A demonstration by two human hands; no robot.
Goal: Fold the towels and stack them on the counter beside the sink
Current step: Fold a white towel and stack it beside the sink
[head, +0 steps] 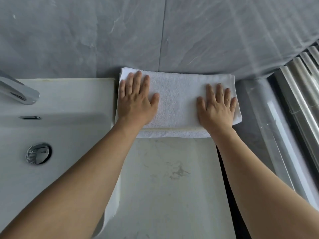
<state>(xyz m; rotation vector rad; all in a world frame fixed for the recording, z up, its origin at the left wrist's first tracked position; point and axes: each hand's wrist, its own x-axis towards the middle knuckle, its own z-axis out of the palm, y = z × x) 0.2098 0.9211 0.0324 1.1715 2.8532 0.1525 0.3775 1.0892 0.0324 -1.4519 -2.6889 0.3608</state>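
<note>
A folded white towel (177,97) is seen in the middle of the frame, laid flat on the pale marbled counter (165,183) and pushed back against the grey stone wall (120,31). Beneath its near edge a second layer of white cloth (172,133) is shown, with a faint yellowish band along the fold; whether it is a separate towel or a lower fold of the same one cannot be told. The left hand (136,100) is laid palm down on the left part of the towel, its fingers stretched out and slightly spread, the thumb held out to the side. The right hand (216,107) is pressed flat on the right part in the same way, fingers extended and a little apart, nothing being pinched. Both bare forearms are seen reaching in from the lower corners of the frame. At the left of the frame a white sink (57,128) is set just beside the towel, with a chrome tap (17,92) at upper left and a chrome drain (38,153) below it. At the right edge grey ribbed slats (303,83) are seen.
</note>
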